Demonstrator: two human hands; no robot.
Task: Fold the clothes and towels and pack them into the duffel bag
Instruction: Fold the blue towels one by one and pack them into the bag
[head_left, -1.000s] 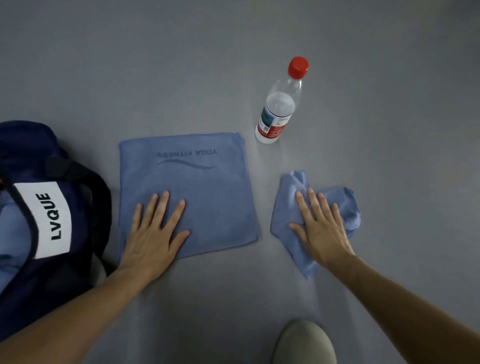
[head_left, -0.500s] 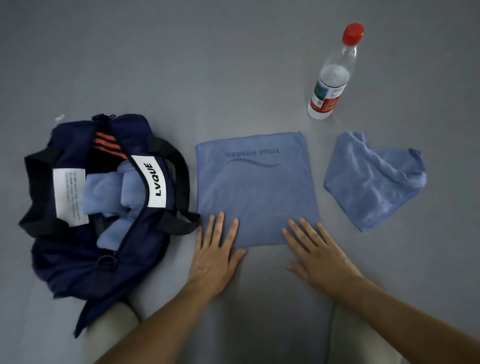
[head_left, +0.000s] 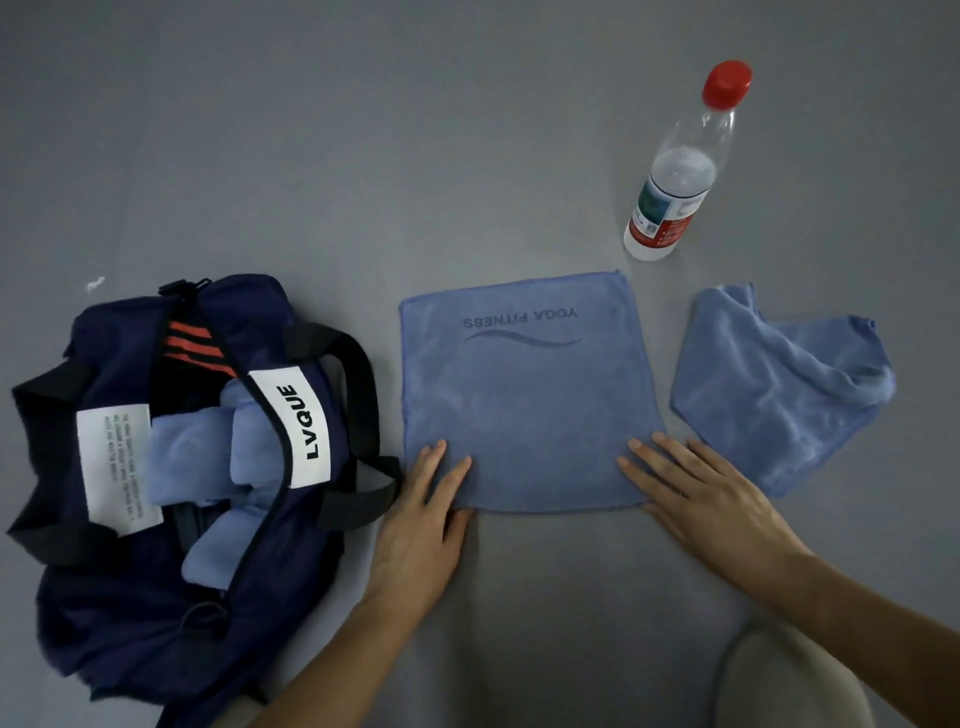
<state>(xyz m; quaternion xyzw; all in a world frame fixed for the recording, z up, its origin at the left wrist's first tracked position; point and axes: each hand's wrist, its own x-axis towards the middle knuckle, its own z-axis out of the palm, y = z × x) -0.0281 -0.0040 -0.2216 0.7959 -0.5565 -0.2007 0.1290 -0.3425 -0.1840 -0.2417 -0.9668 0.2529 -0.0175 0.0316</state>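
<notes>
At the far left a navy duffel bag (head_left: 130, 613) lies on the grey floor (head_left: 363, 156) with its top unzipped. Light blue rolled towels (head_left: 208, 467) sit in the opening, partly tucked under a strap that carries a white "LVQUE" label (head_left: 307, 427). A second white label (head_left: 117, 467) with small print lies on the bag's left side, and black handles arch over its right side.

Just right of the bag, the left hand (head_left: 421, 525) lies palm down with its forearm coming in from the near edge. Its fingers are straight and close together, pointing away from the person. The fingertips rest on the near left corner of the folded blue towel (head_left: 524, 395), and they hold nothing. This towel lies flat and square on the floor between the bag and the second cloth. The words "YOGA FITNESS" read upside down along its far side.

The right hand (head_left: 696, 499) is also flat and relaxed, its fingers slightly spread and angled toward the far left. The fingertips press on the towel's near right corner, and the forearm reaches in from the near right.

Right of that hand a smaller blue towel (head_left: 779, 395) lies crumpled and unfolded, apart from the square one. Beyond the gap between the two cloths stands a clear plastic bottle (head_left: 675, 171) with a red cap.
</notes>
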